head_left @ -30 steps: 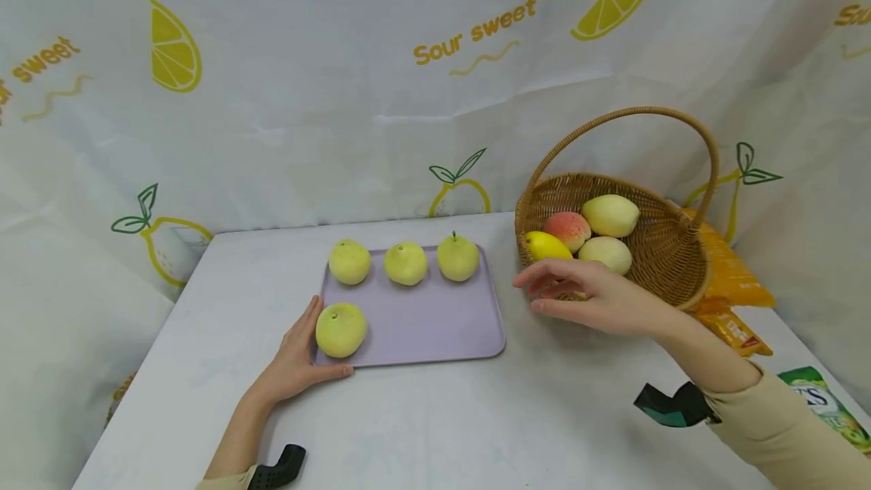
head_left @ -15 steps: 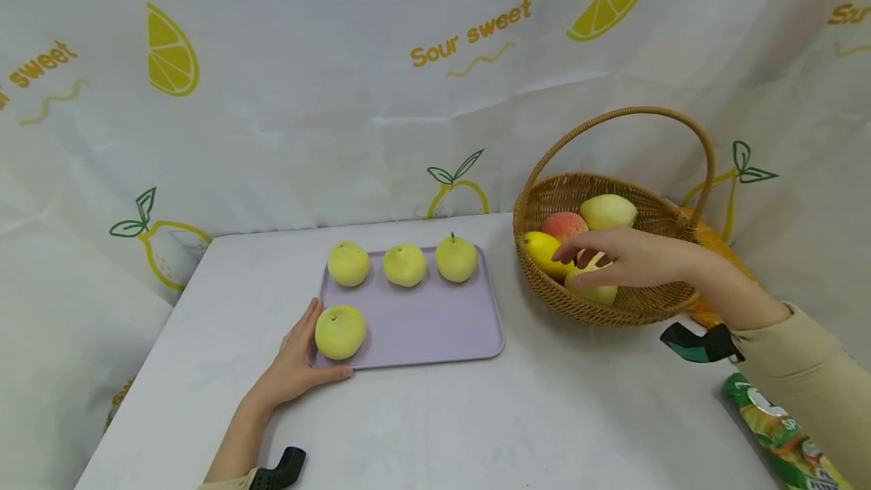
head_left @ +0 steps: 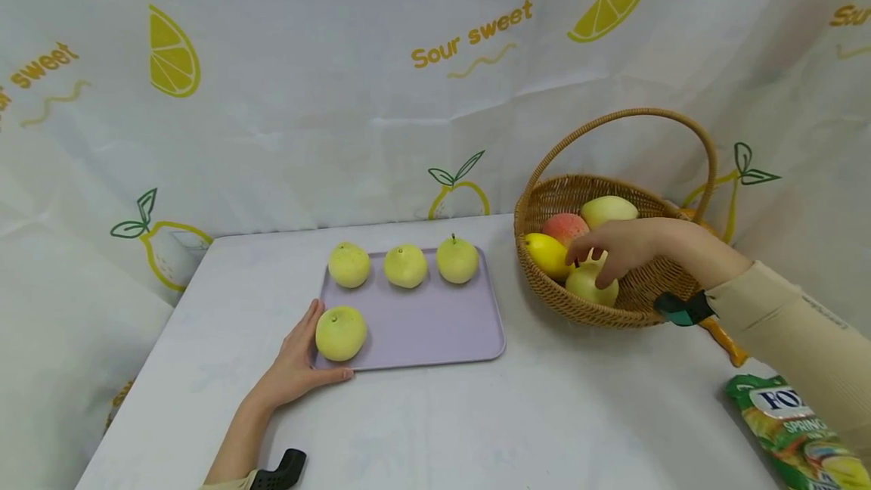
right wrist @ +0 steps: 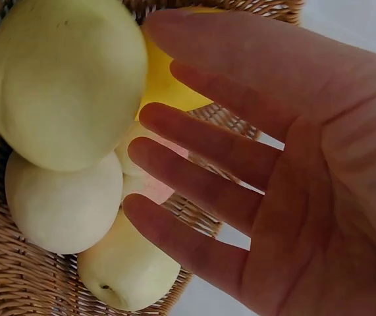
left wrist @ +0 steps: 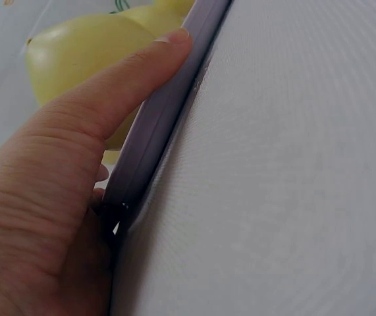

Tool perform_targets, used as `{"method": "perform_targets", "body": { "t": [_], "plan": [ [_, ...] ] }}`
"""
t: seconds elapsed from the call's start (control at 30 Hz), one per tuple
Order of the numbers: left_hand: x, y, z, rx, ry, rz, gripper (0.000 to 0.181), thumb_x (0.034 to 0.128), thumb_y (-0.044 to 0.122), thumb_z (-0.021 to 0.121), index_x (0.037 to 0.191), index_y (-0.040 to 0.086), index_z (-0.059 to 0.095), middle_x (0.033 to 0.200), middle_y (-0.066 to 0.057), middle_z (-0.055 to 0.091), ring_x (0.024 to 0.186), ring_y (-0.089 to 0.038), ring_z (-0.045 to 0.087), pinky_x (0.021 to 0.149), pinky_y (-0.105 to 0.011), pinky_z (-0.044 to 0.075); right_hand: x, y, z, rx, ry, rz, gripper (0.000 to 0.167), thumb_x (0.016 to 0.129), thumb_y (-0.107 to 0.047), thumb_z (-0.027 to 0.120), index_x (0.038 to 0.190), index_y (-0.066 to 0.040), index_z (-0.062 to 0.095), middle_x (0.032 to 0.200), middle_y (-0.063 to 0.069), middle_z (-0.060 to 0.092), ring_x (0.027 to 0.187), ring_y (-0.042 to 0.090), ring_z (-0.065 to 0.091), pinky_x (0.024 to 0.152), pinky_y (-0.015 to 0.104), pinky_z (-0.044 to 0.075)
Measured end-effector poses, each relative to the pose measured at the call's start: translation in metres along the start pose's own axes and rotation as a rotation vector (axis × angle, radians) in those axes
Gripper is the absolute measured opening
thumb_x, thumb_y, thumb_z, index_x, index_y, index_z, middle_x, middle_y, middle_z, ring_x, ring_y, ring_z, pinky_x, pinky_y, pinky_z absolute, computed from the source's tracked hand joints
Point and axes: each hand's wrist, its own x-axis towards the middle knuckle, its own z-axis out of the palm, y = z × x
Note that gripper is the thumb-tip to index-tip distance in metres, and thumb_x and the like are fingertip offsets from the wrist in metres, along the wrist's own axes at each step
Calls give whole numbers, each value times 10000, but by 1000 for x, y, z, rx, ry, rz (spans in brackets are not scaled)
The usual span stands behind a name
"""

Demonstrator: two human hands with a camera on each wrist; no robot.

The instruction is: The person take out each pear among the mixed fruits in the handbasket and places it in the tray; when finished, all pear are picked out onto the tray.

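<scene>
A lilac tray [head_left: 422, 331] bears several round yellow-green fruits, three along its back edge and one [head_left: 341, 333] at its front left corner. My left hand [head_left: 289, 369] lies against that corner, fingers along the left side, its straight thumb on the front rim; the left wrist view shows the thumb on the rim [left wrist: 155, 118]. Inside the wicker basket [head_left: 578, 310], my right hand [head_left: 629, 244] hovers over a pale fruit [head_left: 588, 286]. In the right wrist view its fingers [right wrist: 201, 178] are spread beside pale fruits [right wrist: 62, 85], not closed round any.
The basket also holds a yellow fruit [head_left: 547, 255], a peach [head_left: 566, 228] and another pale fruit [head_left: 609, 210]; its tall handle [head_left: 649, 110] arches above. A green packet [head_left: 782, 414] lies at the front right, and an orange packet [head_left: 728, 342] is partly hidden behind the right arm.
My right hand has moved from the basket's front left side to above the fruit inside, its fingers now pointing lower. My left hand has stayed at the tray's corner.
</scene>
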Motion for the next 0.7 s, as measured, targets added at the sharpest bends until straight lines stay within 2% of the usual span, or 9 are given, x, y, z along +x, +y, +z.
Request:
{"method": "perform_targets", "body": {
  "t": [0.2,0.4,0.57,0.7],
  "plan": [
    [0,0,1,-2,6,3,1209,710,425,860,1564,39,97,1621,-173,41,1452,-444,21,1072,-698,39,10,8,-3,-22,-88,38,558,783,-112,758,1310,-82,581,1267,155,538,1153,388,484,868,470,480],
    [0,0,1,1,4,6,1210,712,426,858,1565,39,92,1621,-174,38,1450,-451,23,1071,-700,45,15,12,0,-12,-137,65,577,747,-127,791,1283,-138,579,1285,100,534,1182,358,463,939,526,425],
    [0,1,0,8,3,-2,1204,713,433,856,1565,44,101,1622,-170,39,1450,-449,25,1072,-698,46,19,16,1,3,-153,72,569,732,-111,813,1242,-146,563,1206,67,529,1092,288,475,887,445,444],
    [0,1,0,3,5,2,1188,712,434,856,1565,47,124,1624,-163,40,1450,-449,25,1067,-705,47,23,21,0,5,-189,53,625,726,-128,838,1279,-79,551,1222,101,518,1066,275,486,859,428,464]
  ]
}}
